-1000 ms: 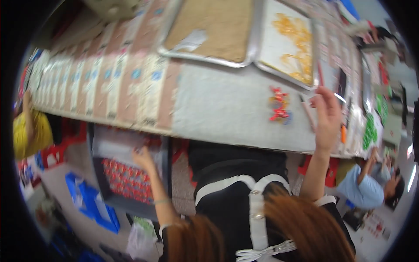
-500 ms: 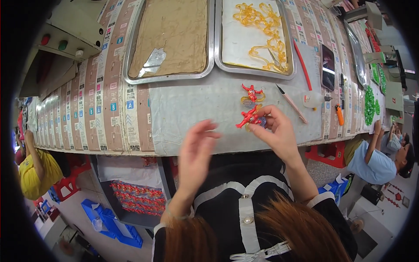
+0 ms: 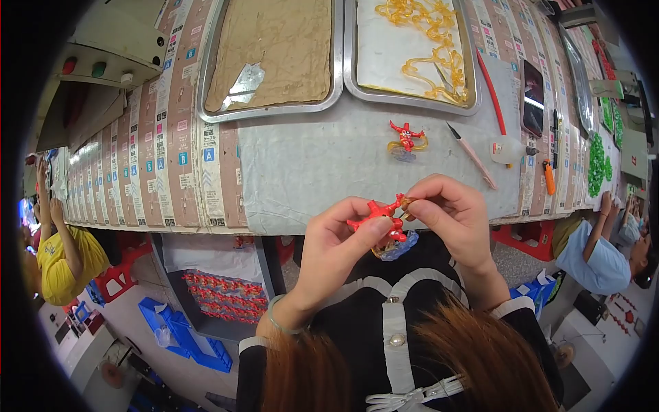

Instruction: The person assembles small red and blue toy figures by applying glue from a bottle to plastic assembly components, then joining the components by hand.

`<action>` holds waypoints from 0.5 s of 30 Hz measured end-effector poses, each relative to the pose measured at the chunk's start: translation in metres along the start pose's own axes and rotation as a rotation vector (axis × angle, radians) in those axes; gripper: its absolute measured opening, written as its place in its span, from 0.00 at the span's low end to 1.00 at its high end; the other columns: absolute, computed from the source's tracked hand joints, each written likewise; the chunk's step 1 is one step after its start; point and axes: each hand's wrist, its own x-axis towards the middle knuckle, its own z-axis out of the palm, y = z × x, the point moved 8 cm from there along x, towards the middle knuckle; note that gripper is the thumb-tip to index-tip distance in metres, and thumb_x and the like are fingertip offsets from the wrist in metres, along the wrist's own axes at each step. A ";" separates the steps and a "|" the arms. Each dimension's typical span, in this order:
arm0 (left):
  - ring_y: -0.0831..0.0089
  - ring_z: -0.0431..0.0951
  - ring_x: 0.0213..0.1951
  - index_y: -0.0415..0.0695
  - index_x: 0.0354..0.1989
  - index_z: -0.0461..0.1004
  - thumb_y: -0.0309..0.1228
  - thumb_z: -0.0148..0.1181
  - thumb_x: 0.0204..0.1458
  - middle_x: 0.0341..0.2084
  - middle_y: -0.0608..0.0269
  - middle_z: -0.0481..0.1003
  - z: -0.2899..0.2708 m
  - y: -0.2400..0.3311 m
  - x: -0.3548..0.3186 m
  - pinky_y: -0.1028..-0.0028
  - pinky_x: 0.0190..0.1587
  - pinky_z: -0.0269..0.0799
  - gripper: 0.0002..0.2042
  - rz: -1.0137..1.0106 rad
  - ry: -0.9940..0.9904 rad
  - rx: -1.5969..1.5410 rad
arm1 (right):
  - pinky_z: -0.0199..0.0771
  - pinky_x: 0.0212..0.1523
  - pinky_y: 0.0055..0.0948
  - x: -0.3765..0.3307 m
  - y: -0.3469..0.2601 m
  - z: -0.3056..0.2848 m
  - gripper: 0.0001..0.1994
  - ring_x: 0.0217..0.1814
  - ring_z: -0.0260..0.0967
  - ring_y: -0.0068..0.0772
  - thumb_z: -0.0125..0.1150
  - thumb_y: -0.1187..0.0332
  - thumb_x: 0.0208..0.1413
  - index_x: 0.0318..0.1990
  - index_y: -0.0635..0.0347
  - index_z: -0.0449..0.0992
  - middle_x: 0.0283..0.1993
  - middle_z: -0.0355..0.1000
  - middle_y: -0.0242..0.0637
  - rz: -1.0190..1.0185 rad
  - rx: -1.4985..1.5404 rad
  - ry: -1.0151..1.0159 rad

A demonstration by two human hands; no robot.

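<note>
"Closer to the chest it's come, that glossy red figurine with the translucent blue base (image 3: pixel 386 210), now at the near edge of the pale-covered counter (image 3: pixel 288 172)."

"And the hands?"

"Left hand (image 3: pixel 341 240) grips its body, thumb across it; right hand (image 3: pixel 449 214) pinches a small amber part at its upper right."

"What's about, left to right?"

"Open grey drawer (image 3: pixel 272 268) with rows of red figures, a brown-filled metal tray (image 3: pixel 274 110), another red figurine (image 3: pixel 407 137), then a slim pink-handled pointed tool (image 3: pixel 473 158)."
</note>
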 end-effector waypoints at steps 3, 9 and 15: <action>0.79 0.70 0.28 0.34 0.31 0.65 0.24 0.47 0.47 0.26 0.60 0.71 0.000 0.000 -0.001 0.80 0.33 0.66 0.06 -0.033 0.041 0.064 | 0.64 0.32 0.18 -0.003 0.002 0.001 0.04 0.30 0.63 0.18 0.52 0.77 0.45 0.30 0.68 0.69 0.27 0.68 0.33 0.053 0.075 0.029; 0.75 0.70 0.33 0.33 0.38 0.63 0.28 0.48 0.48 0.32 0.56 0.70 -0.003 -0.004 0.002 0.77 0.37 0.65 0.12 -0.019 -0.020 0.036 | 0.65 0.30 0.18 -0.005 -0.015 0.001 0.03 0.28 0.66 0.26 0.54 0.79 0.42 0.28 0.67 0.70 0.27 0.68 0.39 -0.165 -0.113 0.092; 0.71 0.64 0.46 0.39 0.53 0.50 0.31 0.48 0.49 0.48 0.53 0.59 0.006 -0.018 0.007 0.72 0.48 0.59 0.24 -0.149 -0.213 -0.526 | 0.66 0.31 0.26 -0.022 -0.048 0.022 0.10 0.31 0.66 0.37 0.58 0.81 0.32 0.27 0.65 0.70 0.32 0.67 0.41 -0.830 -0.533 0.053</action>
